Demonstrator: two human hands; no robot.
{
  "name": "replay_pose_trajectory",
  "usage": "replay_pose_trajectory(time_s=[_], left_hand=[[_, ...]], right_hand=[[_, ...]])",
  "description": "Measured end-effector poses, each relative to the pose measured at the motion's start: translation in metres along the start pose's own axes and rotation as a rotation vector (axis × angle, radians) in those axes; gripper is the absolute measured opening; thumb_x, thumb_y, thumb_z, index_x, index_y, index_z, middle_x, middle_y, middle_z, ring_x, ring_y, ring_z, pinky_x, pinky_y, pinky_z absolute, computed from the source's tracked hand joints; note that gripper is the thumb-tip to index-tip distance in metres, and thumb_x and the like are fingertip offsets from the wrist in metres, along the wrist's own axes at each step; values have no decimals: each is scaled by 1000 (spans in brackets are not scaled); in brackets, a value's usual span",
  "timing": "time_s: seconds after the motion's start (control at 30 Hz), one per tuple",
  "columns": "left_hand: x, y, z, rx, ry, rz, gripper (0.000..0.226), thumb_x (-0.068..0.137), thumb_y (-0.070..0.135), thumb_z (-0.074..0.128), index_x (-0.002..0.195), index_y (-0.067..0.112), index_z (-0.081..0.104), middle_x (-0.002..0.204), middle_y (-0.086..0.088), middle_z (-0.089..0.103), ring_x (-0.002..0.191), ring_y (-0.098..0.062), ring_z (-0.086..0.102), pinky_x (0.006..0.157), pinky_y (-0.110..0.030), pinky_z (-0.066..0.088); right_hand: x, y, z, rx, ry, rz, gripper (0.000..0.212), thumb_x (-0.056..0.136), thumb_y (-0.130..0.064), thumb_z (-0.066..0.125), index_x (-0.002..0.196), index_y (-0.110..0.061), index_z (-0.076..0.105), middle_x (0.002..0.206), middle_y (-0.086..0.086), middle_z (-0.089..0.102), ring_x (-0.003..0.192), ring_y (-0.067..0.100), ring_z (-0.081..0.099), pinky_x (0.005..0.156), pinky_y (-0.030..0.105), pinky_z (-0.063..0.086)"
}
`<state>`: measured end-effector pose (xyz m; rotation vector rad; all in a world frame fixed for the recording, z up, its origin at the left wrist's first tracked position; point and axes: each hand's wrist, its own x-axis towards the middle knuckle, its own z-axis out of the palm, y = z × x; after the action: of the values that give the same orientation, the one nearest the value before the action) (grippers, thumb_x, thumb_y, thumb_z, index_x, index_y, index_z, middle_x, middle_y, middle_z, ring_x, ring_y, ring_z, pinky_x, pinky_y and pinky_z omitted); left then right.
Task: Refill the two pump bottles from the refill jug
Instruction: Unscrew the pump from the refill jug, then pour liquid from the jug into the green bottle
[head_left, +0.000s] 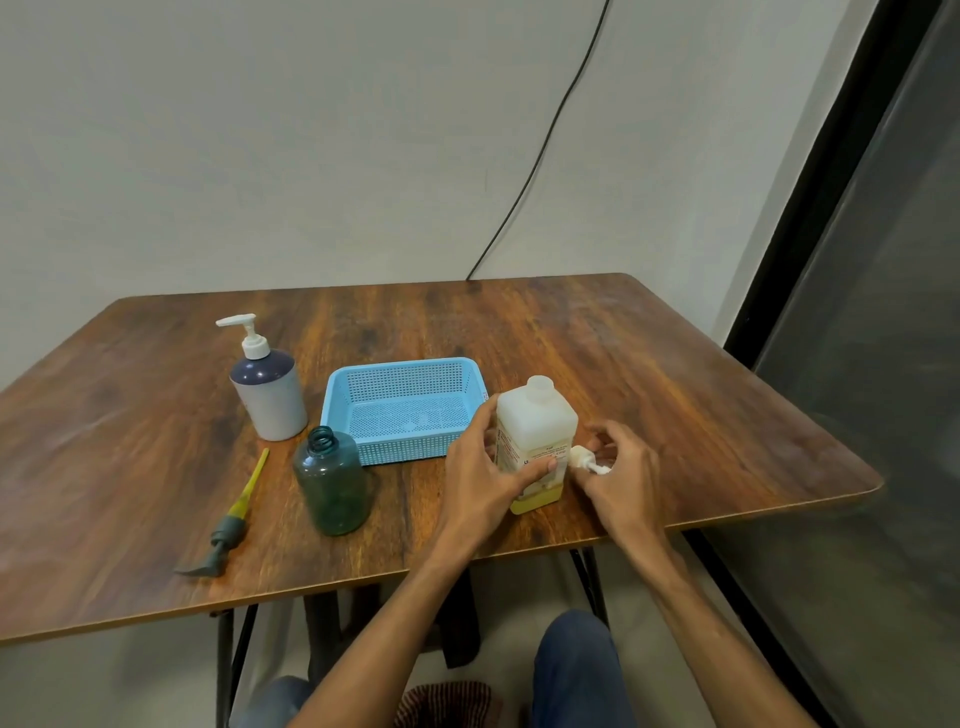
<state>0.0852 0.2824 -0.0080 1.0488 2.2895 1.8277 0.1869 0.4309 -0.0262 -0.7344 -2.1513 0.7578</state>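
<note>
The white translucent refill jug (535, 441) stands upright near the table's front right, neck uncovered, with a little yellow liquid at its bottom. My left hand (483, 478) grips its left side, thumb across the label. My right hand (621, 475) holds a small white pump-like cap (587, 461) low at the jug's right side, by the tabletop. A dark green bottle (332, 483) stands open with no pump. Its grey pump with a yellow-stained tube (228, 525) lies on the table to the left. A white and purple pump bottle (270, 400) stands behind with its pump on.
A light blue perforated basket (343, 405) sits mid-table between the bottles and the jug. The wooden table (649, 364) ends close in front of the jug. A black cable hangs down the wall behind. My knees show below the table edge.
</note>
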Motion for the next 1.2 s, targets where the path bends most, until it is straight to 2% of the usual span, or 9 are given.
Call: replay_pose_trajectory(time_s=[0.23,0.33,0.47,0.63,0.7,0.8,0.93,1.07,1.2], left_hand=[[-1,1,0,7,-4,-4,92,65,41,91,143,24,46,122,15,59,109,3,56,89,-24,55],[-2,2,-1,8,-10,-10,94,65,41,90,144,23,45,121,17,58,109,5,55,89,-24,55],[-3,8,-3,-8,-35,-24,87,66,41,89,139,34,43,116,31,51,109,11,52,85,-17,52],[-3,15,-6,-33,-68,-16,91,66,43,90,142,35,40,126,22,52,116,1,53,95,-23,49],[-5,17,-9,-45,-67,-27,99,64,45,90,147,35,36,133,17,52,121,-4,52,98,-24,48],[-12,17,-16,-49,-26,-25,101,66,45,89,149,35,33,139,15,51,119,3,52,93,-13,44],[-26,14,-35,-68,45,-22,89,72,39,87,146,36,38,139,11,55,123,-3,55,103,-27,50],[-44,14,-57,-95,82,-28,79,72,47,84,140,40,45,136,15,58,122,-2,58,103,-34,52],[-64,18,-80,-117,141,-12,61,77,36,83,132,32,57,131,12,63,119,-6,61,100,-36,55]], right_hand=[[-4,10,5,-113,-64,14,27,74,-15,85,85,-25,62,89,-9,55,80,10,54,67,39,55],[-4,9,1,-107,-125,26,36,71,-21,88,92,-30,61,98,-10,57,87,10,56,73,35,55],[-1,3,-11,6,-150,30,42,78,-11,82,116,-20,67,118,-6,61,109,15,60,87,32,52],[0,-17,-18,160,-227,-18,60,82,-8,78,136,-23,56,140,-5,55,130,10,47,107,37,44],[2,-24,-17,293,-328,-14,74,79,-14,83,143,-26,48,145,-9,49,132,4,43,106,28,40],[7,-30,-12,455,-469,49,97,68,-25,90,149,-32,37,145,-17,44,126,-5,43,90,11,48],[8,-32,-1,507,-528,104,92,62,-23,95,137,-34,42,128,-11,57,119,12,56,80,16,56],[4,-33,12,457,-439,112,99,50,-39,98,134,-30,47,120,-11,62,113,14,61,86,30,59],[-3,-42,16,424,-331,75,93,52,-26,100,132,-24,52,115,-11,64,108,8,62,80,23,59]])
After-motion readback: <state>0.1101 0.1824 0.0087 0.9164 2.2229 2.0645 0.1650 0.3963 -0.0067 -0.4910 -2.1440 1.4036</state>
